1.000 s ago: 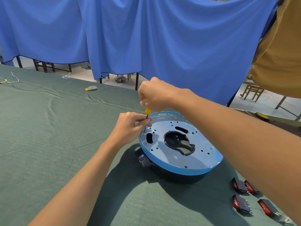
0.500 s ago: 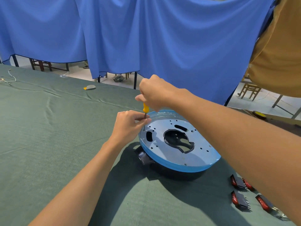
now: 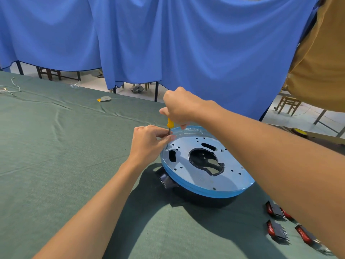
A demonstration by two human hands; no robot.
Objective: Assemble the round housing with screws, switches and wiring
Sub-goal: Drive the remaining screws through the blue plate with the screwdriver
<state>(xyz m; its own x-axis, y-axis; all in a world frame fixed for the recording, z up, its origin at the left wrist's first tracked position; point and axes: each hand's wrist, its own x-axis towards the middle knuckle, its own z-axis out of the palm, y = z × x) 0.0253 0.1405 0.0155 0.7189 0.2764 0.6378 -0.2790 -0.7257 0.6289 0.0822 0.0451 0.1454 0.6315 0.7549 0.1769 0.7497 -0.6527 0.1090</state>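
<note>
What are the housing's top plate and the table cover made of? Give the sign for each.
Top plate: likely sheet metal under bluish protective film, glossy; it mirrors light and has clean punched holes. Table cover: woven green cloth, matte; it lies in creases.

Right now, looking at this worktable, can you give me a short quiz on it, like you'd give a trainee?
1. True or false: the right hand grips a yellow-handled screwdriver over the round housing.
2. Where do the red switches lie? A on the housing; B on the green cloth; C in a box.
3. Fill in: the left hand pinches the screwdriver's metal ____.
Key: 1 true; 2 B; 3 shaft.
</note>
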